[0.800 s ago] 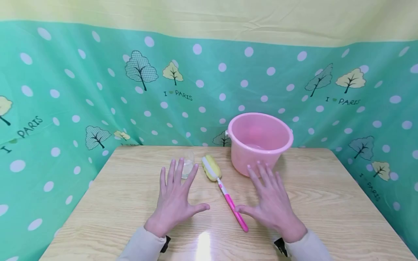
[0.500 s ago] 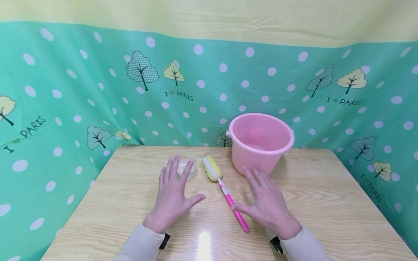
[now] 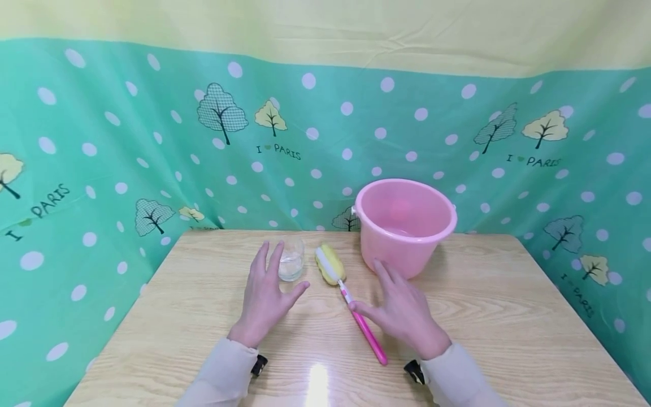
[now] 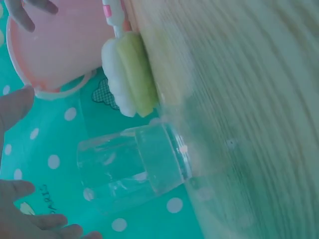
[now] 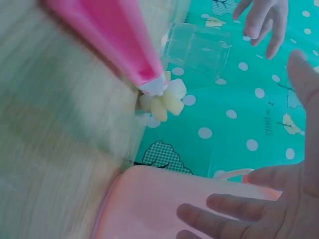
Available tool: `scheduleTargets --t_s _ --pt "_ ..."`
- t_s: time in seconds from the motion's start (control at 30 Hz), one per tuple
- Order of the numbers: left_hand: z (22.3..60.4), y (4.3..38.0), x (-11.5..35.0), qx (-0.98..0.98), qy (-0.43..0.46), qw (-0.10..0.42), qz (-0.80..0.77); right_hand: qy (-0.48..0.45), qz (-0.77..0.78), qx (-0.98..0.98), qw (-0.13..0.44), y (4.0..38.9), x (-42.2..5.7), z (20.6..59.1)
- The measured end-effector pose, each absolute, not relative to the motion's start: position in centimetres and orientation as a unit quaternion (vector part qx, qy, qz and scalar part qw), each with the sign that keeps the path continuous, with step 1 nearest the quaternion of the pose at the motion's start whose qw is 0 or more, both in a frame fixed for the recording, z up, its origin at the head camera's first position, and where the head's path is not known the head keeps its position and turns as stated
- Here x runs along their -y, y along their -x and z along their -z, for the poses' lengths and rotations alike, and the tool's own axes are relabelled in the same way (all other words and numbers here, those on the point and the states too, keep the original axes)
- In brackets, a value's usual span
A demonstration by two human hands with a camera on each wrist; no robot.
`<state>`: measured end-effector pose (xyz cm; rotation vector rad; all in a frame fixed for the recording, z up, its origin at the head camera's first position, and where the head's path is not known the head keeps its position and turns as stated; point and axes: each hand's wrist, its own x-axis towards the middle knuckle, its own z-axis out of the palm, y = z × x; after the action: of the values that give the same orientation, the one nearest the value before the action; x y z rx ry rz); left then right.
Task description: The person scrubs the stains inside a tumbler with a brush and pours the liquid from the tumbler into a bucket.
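Note:
In the head view my left hand (image 3: 261, 302) hovers by the clear glass (image 3: 292, 267), thumb spread away from the fingers, its fingertips overlapping the glass's left side. The left wrist view shows the glass (image 4: 134, 167) upright on the table, apart from the fingers, with a line partway up its wall. A bottle brush lies to its right, with a yellow and white sponge head (image 3: 330, 265) and a pink handle (image 3: 370, 339). My right hand (image 3: 404, 311) is held over the brush handle, fingers extended and overlapping the pink bucket's (image 3: 386, 249) lower wall. Neither hand holds anything.
The bucket stands upright at the back right of the wooden table (image 3: 498, 316), its inside visible from above. A green dotted curtain (image 3: 305, 147) with tree prints hangs behind the table and along both sides.
My right hand has shifted left, nearer the brush handle. My left hand has moved slightly left, uncovering more of the glass. Glass, brush and bucket stay where they were.

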<state>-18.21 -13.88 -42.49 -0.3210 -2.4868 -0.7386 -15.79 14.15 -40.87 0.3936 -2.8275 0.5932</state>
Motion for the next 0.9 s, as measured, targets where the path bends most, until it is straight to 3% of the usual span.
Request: scheduleTargets --t_s 0.6,0.9 --pt "42.4 20.4 13.8 0.903 0.012 0.206 0.378 -0.088 -0.253 0.963 -0.012 18.0 -11.7 40.6" --pt "42.7 21.3 13.5 0.888 -0.037 0.174 0.424 -0.082 -0.259 0.962 -0.030 18.8 -10.8 41.4"
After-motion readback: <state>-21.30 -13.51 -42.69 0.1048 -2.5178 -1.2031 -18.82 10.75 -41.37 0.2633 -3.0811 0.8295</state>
